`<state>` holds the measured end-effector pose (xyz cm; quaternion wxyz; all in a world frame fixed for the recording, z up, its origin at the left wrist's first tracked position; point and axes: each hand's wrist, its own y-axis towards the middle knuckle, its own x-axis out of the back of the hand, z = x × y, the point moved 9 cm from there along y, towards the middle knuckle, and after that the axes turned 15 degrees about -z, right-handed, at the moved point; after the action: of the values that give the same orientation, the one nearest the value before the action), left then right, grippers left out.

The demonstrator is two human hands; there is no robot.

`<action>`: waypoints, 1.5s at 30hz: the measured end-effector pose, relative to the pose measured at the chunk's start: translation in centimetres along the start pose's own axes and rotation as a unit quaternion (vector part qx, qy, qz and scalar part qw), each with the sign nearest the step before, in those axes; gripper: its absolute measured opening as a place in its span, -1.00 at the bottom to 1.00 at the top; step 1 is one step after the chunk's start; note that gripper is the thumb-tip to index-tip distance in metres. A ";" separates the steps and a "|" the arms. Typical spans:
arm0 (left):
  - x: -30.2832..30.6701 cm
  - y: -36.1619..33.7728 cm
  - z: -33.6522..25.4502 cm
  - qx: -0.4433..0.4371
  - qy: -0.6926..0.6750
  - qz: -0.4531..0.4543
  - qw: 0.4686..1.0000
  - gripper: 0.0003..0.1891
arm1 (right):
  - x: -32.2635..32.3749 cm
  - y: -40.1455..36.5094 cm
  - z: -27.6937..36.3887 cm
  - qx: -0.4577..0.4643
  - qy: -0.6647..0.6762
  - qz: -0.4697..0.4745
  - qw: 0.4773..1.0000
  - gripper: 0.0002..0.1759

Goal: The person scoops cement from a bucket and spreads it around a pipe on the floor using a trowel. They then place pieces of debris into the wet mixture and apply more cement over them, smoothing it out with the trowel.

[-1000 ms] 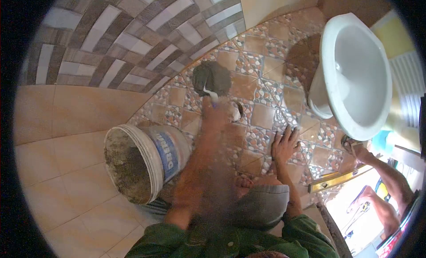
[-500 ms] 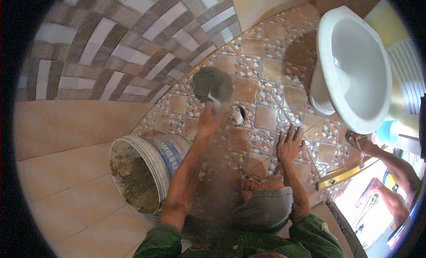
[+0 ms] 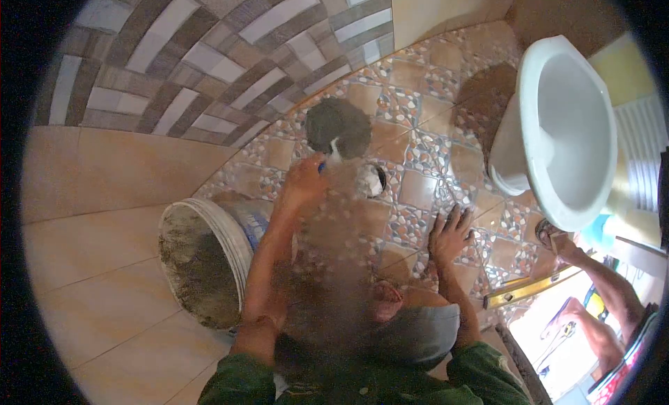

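Observation:
My left hand (image 3: 304, 178) is closed around the blue handle of a trowel (image 3: 334, 149). Only its bright bent neck shows clearly; the blade cannot be told apart from the grey mortar patch (image 3: 339, 125) it reaches into. Just below that patch is a round drain hole (image 3: 374, 181) with something whitish stuffed in it. My right hand (image 3: 451, 236) lies flat on the patterned floor tiles (image 3: 418, 188), fingers spread, holding nothing. A vertical smear blurs the picture between my arms.
A bucket (image 3: 200, 266) with mortar inside lies tilted at my left. To the right stands a white toilet bowl (image 3: 568, 133). A yellow spirit level (image 3: 533, 285) rests near the doorway, where another person's arm (image 3: 610, 279) and legs show. A tiled wall (image 3: 209, 57) borders the floor.
My left hand has shifted slightly left, and the trowel's neck now points more upright. My right hand stays flat on the floor. The whole view has shifted a little.

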<state>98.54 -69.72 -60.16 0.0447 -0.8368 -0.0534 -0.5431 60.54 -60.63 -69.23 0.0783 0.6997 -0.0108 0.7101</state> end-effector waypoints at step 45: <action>1.8 1.1 4.8 0.182 -0.067 -0.111 0.975 -0.62 | 1.7 -0.1 1.0 -0.072 0.017 -0.080 0.994 -0.42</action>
<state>103.76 -70.06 -60.51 0.1324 -0.8381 -0.2466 -0.4681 61.50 -60.51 -67.51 0.1853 0.6788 -0.0049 0.7105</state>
